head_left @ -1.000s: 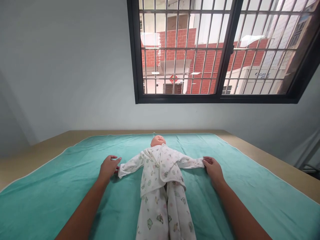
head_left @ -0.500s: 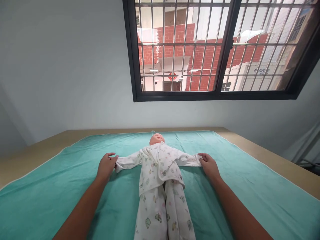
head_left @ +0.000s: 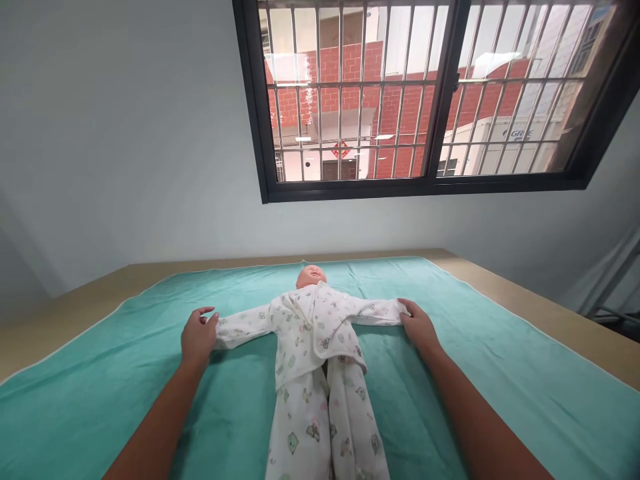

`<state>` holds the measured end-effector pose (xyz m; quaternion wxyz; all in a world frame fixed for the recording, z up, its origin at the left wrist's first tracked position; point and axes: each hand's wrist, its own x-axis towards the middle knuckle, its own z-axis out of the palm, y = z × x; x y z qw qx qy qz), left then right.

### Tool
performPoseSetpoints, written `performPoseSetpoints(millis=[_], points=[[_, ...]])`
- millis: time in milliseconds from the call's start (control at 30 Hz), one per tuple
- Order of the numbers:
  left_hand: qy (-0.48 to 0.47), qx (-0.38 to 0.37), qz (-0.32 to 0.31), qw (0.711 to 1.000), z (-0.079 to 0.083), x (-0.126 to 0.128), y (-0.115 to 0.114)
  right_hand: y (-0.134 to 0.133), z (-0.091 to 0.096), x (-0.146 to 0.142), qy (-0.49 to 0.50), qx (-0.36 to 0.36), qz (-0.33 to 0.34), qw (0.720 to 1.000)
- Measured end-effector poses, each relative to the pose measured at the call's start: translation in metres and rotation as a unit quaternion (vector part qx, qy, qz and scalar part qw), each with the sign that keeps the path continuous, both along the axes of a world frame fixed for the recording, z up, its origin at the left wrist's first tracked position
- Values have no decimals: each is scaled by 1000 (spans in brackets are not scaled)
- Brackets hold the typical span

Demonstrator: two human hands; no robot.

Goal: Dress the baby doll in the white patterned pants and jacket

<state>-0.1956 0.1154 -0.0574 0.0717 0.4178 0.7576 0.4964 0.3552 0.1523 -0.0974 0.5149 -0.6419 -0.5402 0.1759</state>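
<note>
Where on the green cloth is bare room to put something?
Bare cloth lies between the left forearm and the left table border, and between the right forearm and the right table border. The middle is crowded: the doll, with left hand and right hand at its sleeves.

Beyond the grip we see a black-framed window (head_left: 443, 93) in a pale wall (head_left: 150, 133), red brickwork (head_left: 352, 73) outside; tan tabletop (head_left: 75, 303) shows either side of the grip.

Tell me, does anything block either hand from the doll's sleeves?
Nothing visible does. The left hand is at the end of one sleeve, and the right hand is at the end of the other sleeve, with no object showing between.
</note>
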Motion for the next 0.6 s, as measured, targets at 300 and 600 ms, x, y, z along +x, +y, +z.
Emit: performPoseSetpoints(millis=[300,600], points=[[132,-159,35,978,-6,-11,-4,3,-8,8,-48,-4,-42,998],[224,-174,21,959,-2,-1,-13,-5,-4,5,-99,-2,-85,991]])
